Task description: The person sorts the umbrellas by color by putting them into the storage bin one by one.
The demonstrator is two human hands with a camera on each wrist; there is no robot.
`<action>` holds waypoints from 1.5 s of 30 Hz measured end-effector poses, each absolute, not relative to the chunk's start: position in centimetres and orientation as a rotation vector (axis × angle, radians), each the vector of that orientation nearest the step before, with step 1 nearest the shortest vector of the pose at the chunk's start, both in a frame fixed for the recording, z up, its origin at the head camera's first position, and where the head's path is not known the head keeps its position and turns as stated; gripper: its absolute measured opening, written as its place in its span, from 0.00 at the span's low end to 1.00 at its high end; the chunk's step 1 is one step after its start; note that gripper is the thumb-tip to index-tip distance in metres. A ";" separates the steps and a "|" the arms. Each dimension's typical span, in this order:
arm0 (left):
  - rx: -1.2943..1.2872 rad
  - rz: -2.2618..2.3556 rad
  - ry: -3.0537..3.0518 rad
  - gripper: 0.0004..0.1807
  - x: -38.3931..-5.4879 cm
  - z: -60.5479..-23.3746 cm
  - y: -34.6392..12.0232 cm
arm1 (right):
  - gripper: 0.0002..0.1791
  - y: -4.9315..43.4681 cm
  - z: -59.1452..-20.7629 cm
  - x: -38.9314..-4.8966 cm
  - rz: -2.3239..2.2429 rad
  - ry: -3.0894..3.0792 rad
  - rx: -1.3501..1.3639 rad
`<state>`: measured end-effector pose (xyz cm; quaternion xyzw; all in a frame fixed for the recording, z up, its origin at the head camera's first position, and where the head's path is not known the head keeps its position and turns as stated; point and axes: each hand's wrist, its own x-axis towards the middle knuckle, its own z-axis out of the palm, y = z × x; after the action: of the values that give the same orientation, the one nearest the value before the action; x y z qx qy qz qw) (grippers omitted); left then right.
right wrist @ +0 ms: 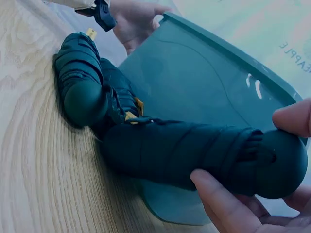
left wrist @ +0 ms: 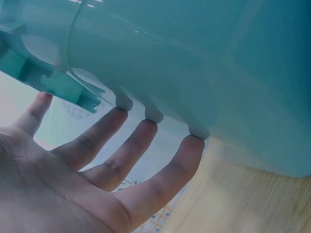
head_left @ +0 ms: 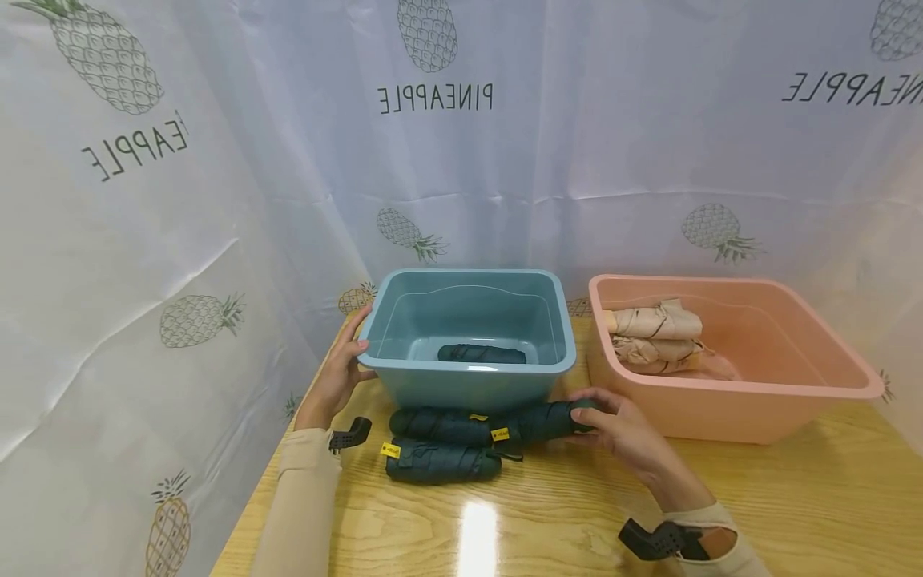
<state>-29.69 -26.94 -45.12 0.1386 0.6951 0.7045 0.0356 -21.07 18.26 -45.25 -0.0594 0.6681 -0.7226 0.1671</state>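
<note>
Here's the right hand (head_left: pixel 623 437), thumb and fingers pinching the dark green umbrella (right wrist: pixel 189 153) at its rounded end! The body stretches leftward out of the grip, before the blue bin (head_left: pixel 461 390), its far end beside two more umbrellas (head_left: pixel 440 427) (head_left: pixel 440 465). The left hand (head_left: pixel 337 377), fingers spread, touches the bin's left side.

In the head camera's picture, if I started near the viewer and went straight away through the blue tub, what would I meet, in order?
Front dark umbrella, folded → second dark umbrella, also folded → blue tub → pineapple-print curtain.
</note>
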 end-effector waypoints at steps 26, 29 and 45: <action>0.428 2.172 2.133 0.36 -29.8 -45.3 -26.8 | 0.12 17.8 -43.2 -19.7 -2.210 1.646 -0.290; 0.425 2.170 2.135 0.35 -29.8 -45.3 -26.9 | 0.13 17.7 -42.8 -19.5 -2.223 1.606 -0.325; 0.446 2.164 2.128 0.37 -29.7 -45.4 -27.1 | 0.16 16.3 -39.2 -19.3 -2.269 1.522 -0.515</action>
<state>-29.71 -27.06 -45.42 0.1451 0.6931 0.7051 0.0369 -19.34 16.31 -39.24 -0.1822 0.5384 -0.8029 0.1795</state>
